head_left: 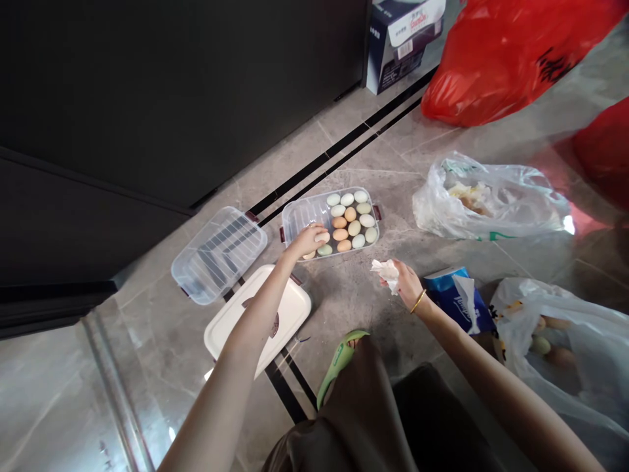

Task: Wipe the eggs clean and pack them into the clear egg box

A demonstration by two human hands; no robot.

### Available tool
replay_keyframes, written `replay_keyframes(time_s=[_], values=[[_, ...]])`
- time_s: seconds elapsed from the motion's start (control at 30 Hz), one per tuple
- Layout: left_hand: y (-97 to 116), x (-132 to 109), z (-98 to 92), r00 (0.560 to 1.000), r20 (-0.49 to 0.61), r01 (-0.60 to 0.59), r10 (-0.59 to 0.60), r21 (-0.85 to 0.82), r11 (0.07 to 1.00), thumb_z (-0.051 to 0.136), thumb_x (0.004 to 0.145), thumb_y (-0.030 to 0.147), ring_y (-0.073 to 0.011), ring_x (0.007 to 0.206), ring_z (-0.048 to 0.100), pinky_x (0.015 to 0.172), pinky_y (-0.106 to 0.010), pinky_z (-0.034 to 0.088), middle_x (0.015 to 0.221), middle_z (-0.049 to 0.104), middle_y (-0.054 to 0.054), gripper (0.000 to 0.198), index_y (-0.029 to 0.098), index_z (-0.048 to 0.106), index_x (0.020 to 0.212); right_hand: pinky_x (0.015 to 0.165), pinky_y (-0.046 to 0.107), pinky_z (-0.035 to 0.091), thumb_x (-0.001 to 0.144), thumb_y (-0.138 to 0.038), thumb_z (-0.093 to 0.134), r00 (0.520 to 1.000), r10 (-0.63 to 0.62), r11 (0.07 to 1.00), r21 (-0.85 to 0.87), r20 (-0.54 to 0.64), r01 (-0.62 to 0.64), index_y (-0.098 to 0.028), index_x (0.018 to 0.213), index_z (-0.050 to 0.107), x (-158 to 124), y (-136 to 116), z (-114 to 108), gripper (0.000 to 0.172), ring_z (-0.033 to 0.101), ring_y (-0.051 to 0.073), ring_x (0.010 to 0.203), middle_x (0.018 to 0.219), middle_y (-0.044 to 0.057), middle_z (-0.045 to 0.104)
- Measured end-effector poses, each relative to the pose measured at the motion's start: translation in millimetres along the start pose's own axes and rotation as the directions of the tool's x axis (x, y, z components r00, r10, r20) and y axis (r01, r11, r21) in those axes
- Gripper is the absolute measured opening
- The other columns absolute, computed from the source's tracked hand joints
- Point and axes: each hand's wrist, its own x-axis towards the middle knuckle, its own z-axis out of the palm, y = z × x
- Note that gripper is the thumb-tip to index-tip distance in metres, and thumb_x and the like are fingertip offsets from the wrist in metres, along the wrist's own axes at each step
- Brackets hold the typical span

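Observation:
My left hand (pixel 308 240) is closed around a pale egg (pixel 322 237), low inside a clear plastic box (pixel 301 213) on the floor. Rows of white, brown and greenish eggs (pixel 354 228) fill the right part of that box; its upper left shows bare ribbed bottom. Over the floor to the right of the box, my right hand (pixel 407 283) pinches a crumpled white tissue (pixel 386 273). Beside my right wrist lies a blue tissue pack (pixel 457 298) with a tissue sticking out.
A second clear box (pixel 221 252) and a cream lid (pixel 289 308) lie to the left. Plastic bags sit at right, one (pixel 565 341) with eggs, another (pixel 491 200) with crumpled paper. Red bags (pixel 521 59), a carton (pixel 400 46) and a dark cabinet (pixel 171 85) stand behind.

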Motion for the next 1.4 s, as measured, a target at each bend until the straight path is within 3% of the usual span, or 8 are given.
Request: replay_keyframes(time_s=[0.23, 0.4, 0.5, 0.63, 0.8, 0.9, 1.13, 1.4], values=[[-9.6, 3.8, 8.1, 0.999, -0.026, 0.021, -0.024, -0.098, 0.995, 0.055, 0.081, 0.019, -0.0231, 0.126, 0.053, 0.104, -0.032, 0.045, 0.152, 0.036, -0.017, 0.047, 0.008, 0.059, 0.127, 0.054, 0.032, 0.048, 0.075, -0.05, 0.052, 0.999, 0.035, 0.998, 0.059, 0.0, -0.035, -0.02, 0.077, 0.063, -2.9, 5.3, -4.5, 0.032, 0.059, 0.02, 0.054, 0.069, 0.007, 0.068], [-14.8, 3.5, 1.4, 0.999, 0.027, -0.031, 0.033, -0.072, 0.997, 0.067, 0.074, 0.032, -0.0256, 0.124, 0.054, 0.109, -0.035, 0.038, 0.133, 0.058, -0.01, 0.048, 0.015, 0.067, 0.119, 0.054, 0.031, 0.049, 0.075, -0.05, 0.051, 0.999, 0.038, 0.999, 0.034, -0.007, -0.038, -0.02, 0.08, 0.063, -2.9, 7.5, -6.7, 0.033, 0.058, 0.019, 0.054, 0.066, 0.006, 0.066], [-20.2, 4.2, -3.2, 0.993, 0.097, -0.05, 0.061, -0.11, 0.993, 0.075, 0.063, 0.034, -0.0266, 0.112, 0.06, 0.101, -0.036, 0.045, 0.126, 0.063, -0.01, 0.063, 0.015, 0.065, 0.122, 0.054, 0.03, 0.049, 0.075, -0.048, 0.049, 0.999, 0.048, 0.998, 0.04, -0.018, -0.047, -0.019, 0.081, 0.064, -2.1, 8.6, -7.9, 0.032, 0.058, 0.019, 0.055, 0.069, 0.007, 0.067], [-28.0, 5.5, -0.6, 0.985, 0.174, 0.037, 0.008, -0.255, 0.966, 0.082, 0.051, 0.035, -0.0233, 0.092, 0.064, 0.084, -0.035, 0.052, 0.115, 0.067, -0.01, 0.085, 0.014, 0.058, 0.13, 0.055, 0.031, 0.049, 0.076, -0.045, 0.048, 0.998, 0.056, 0.996, 0.069, -0.015, -0.055, -0.02, 0.077, 0.064, -2.0, 9.6, -7.6, 0.03, 0.059, 0.02, 0.054, 0.069, 0.008, 0.067], [-29.7, 3.7, 9.5, 0.985, 0.172, 0.079, -0.03, -0.287, 0.955, 0.08, 0.058, 0.043, -0.0203, 0.078, 0.065, 0.073, -0.033, 0.053, 0.092, 0.07, -0.007, 0.087, 0.013, 0.052, 0.134, 0.053, 0.031, 0.049, 0.077, -0.044, 0.048, 0.997, 0.073, 0.992, 0.103, -0.02, -0.07, -0.02, 0.075, 0.063, -3.1, 13.6, -6.7, 0.028, 0.058, 0.019, 0.052, 0.07, 0.008, 0.068], [-26.3, 1.4, 10.8, 0.992, 0.123, 0.061, -0.03, -0.254, 0.965, 0.081, 0.059, 0.043, -0.022, 0.086, 0.065, 0.079, -0.034, 0.052, 0.101, 0.068, -0.007, 0.081, 0.016, 0.055, 0.13, 0.052, 0.031, 0.049, 0.077, -0.044, 0.05, 0.997, 0.076, 0.991, 0.116, -0.013, -0.074, -0.02, 0.076, 0.063, -3.4, 16.6, -7.4, 0.027, 0.058, 0.019, 0.052, 0.069, 0.008, 0.068], [-7.5, -4.8, 8.5, 1.0, -0.019, -0.013, 0.015, 0.062, 0.998, 0.074, 0.068, 0.054, -0.0296, 0.109, 0.058, 0.094, -0.041, 0.047, 0.119, 0.06, -0.01, 0.068, 0.021, 0.057, 0.125, 0.052, 0.032, 0.048, 0.078, -0.043, 0.049, 0.997, 0.071, 0.991, 0.119, -0.011, -0.069, -0.02, 0.077, 0.066, -1.1, 21.2, -7.9, 0.029, 0.056, 0.019, 0.051, 0.066, 0.008, 0.066], [-15.9, -5.9, 11.7, 0.998, -0.035, 0.047, -0.048, -0.024, 0.999, 0.042, 0.092, 0.054, -0.0274, 0.128, 0.051, 0.108, -0.043, 0.039, 0.142, 0.051, -0.015, 0.065, 0.015, 0.042, 0.143, 0.052, 0.03, 0.048, 0.077, -0.042, 0.053, 0.996, 0.075, 0.964, 0.251, 0.042, -0.084, -0.021, 0.076, 0.064, -9.8, 20.9, -11.7, 0.024, 0.057, 0.018, 0.052, 0.068, 0.007, 0.067]])
